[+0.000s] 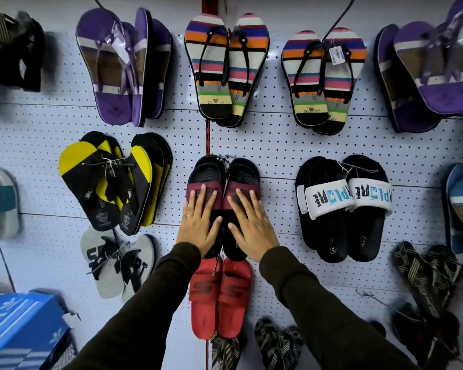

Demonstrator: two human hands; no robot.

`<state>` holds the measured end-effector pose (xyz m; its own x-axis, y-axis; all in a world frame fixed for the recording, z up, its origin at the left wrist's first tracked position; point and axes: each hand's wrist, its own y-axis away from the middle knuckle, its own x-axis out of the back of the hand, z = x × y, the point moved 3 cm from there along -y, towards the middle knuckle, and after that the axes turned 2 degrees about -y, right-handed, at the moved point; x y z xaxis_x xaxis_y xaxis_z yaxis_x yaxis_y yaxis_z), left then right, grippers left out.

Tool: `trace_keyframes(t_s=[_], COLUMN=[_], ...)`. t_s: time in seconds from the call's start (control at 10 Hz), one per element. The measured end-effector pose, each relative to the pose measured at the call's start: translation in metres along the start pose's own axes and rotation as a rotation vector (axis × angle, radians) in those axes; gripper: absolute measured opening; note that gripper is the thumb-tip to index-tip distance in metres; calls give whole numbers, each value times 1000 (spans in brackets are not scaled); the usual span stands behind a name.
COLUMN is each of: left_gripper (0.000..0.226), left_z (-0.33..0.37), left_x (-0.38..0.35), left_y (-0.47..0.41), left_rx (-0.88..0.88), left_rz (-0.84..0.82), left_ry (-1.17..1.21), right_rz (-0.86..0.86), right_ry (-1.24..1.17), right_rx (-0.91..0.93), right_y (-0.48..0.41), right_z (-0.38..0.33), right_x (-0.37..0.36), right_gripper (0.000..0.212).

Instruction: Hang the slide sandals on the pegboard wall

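Both hands, left hand (198, 222) and right hand (247, 222), press flat on the hanging slide sandals (222, 180).

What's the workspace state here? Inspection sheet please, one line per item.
Surface: white pegboard wall, vertical, red seam strip.
Job's things: maroon-strap black slides hanging from a peg, toes up.
Clutter: red slides directly below; EXPLORE slides to the right; yellow-black flip-flops to the left; striped flip-flops above; blue shoebox bottom left.
Grippers: left hand and right hand flat on the maroon pair, fingers spread.
Cables: nothing seen.
Surroundings: more sandals, blurred at the edges.
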<state>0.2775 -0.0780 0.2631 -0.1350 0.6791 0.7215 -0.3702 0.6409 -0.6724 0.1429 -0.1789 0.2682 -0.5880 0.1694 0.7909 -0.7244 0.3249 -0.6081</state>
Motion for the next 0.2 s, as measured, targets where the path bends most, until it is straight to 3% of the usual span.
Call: trace_keyframes(t_s=[0.1, 0.2], left_gripper=[66, 64], left_z=[7, 23], left_x=[12, 22], left_y=[2, 1], left_rx=[13, -11], left_rz=[35, 138], left_ry=[19, 65], right_rz=[-74, 25], right_ry=[-165, -447], right_rx=[-27, -42], right_y=[3, 11], right_z=[-8, 1], right_x=[24, 77], right_gripper=[67, 68])
